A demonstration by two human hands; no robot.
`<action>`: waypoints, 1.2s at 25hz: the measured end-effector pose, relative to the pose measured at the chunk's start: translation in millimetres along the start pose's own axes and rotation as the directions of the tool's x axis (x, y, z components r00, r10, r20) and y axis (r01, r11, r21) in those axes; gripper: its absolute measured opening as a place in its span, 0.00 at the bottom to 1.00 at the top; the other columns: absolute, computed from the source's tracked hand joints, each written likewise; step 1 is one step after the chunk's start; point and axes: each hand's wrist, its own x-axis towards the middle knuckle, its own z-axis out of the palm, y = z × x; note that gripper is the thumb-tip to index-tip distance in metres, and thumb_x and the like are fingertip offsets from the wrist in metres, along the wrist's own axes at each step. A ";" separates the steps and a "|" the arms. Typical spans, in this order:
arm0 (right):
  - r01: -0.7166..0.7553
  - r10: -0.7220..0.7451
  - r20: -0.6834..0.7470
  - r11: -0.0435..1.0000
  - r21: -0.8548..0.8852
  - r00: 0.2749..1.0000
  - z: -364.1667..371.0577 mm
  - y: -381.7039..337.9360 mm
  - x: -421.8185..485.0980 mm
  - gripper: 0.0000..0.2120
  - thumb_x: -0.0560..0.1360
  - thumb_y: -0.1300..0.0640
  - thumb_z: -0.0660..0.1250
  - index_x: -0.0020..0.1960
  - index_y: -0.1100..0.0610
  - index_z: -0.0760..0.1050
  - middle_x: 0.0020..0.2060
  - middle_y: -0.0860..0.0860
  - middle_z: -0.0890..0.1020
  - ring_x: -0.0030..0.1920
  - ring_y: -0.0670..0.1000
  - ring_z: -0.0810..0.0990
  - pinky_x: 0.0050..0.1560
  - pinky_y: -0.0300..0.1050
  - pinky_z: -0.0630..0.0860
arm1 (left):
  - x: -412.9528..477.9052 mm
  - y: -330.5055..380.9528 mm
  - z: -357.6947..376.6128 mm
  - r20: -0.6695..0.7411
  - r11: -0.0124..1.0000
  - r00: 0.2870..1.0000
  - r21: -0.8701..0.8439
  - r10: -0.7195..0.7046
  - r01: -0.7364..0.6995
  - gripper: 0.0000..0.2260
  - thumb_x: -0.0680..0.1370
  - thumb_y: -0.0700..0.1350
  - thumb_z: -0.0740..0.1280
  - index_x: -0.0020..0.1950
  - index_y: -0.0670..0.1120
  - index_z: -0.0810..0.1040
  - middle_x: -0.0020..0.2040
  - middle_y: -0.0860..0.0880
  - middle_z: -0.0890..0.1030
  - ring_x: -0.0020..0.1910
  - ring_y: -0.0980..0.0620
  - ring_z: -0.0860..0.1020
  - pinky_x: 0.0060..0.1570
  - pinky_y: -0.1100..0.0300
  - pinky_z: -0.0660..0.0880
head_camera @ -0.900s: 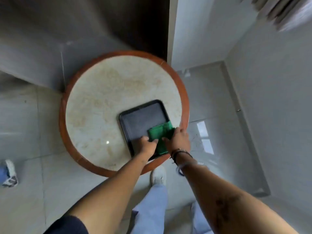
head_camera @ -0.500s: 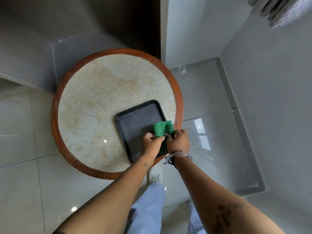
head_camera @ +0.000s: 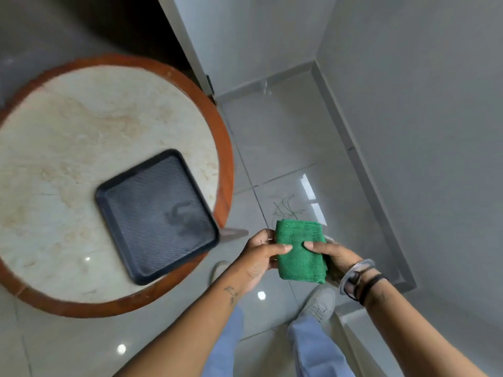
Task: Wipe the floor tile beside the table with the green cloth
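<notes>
A folded green cloth [head_camera: 300,251] is held in the air between both hands, above the floor to the right of the table. My left hand [head_camera: 260,254] grips its left edge with the thumb on top. My right hand [head_camera: 330,255] grips the right edge, bangles on the wrist. Below and beyond the cloth lies a glossy grey floor tile [head_camera: 296,197] with dark scribbled marks [head_camera: 284,206] on it. The round marble-topped table [head_camera: 81,148] with a brown rim stands at the left.
An empty black tray [head_camera: 156,213] sits on the table near its right edge. White walls and a grey skirting [head_camera: 362,164] close off a narrow corner at the right. My feet in pale shoes [head_camera: 319,303] stand on the tiles below the hands.
Both hands lifted the green cloth off the black tray and carried it right, off the table and over the floor. The view has shifted right too.
</notes>
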 end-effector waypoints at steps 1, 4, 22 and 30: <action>-0.073 0.073 0.047 0.997 0.001 0.996 -26.7 8.1 18.7 0.27 0.65 0.59 0.74 0.63 0.63 0.75 0.59 0.64 0.80 0.59 0.64 0.79 0.58 0.60 0.78 | 27.0 -19.4 0.8 0.027 1.000 1.000 0.015 -0.013 0.013 0.12 0.67 0.39 0.72 0.48 0.45 0.76 0.49 0.44 0.83 0.49 0.45 0.81 0.47 0.48 0.78; -0.198 0.199 -0.001 0.976 -0.093 0.980 -90.6 25.7 81.8 0.25 0.65 0.61 0.72 0.61 0.62 0.76 0.56 0.61 0.82 0.55 0.61 0.82 0.55 0.56 0.79 | 104.3 -76.5 -4.1 -0.034 0.990 0.995 0.103 -0.091 0.094 0.09 0.70 0.39 0.73 0.47 0.45 0.75 0.47 0.44 0.83 0.45 0.45 0.82 0.44 0.49 0.80; -0.256 -0.621 -0.013 -0.304 -0.918 0.784 -228.9 161.4 348.6 0.39 0.73 0.32 0.50 0.77 0.55 0.54 0.77 0.53 0.58 0.76 0.59 0.57 0.72 0.66 0.47 | 401.4 -190.2 -127.4 -0.281 -0.347 0.927 0.868 0.248 0.355 0.73 0.51 0.61 0.81 0.74 0.33 0.34 0.76 0.31 0.36 0.76 0.34 0.39 0.76 0.44 0.45; -0.045 -0.257 0.246 -0.771 -0.635 0.934 -218.5 186.4 329.9 0.41 0.73 0.32 0.44 0.76 0.59 0.56 0.78 0.56 0.54 0.77 0.59 0.47 0.70 0.64 0.27 | 403.8 -190.6 -136.5 -0.224 -0.486 0.932 0.805 0.285 0.341 0.74 0.49 0.71 0.75 0.74 0.32 0.37 0.76 0.29 0.41 0.76 0.33 0.44 0.75 0.42 0.45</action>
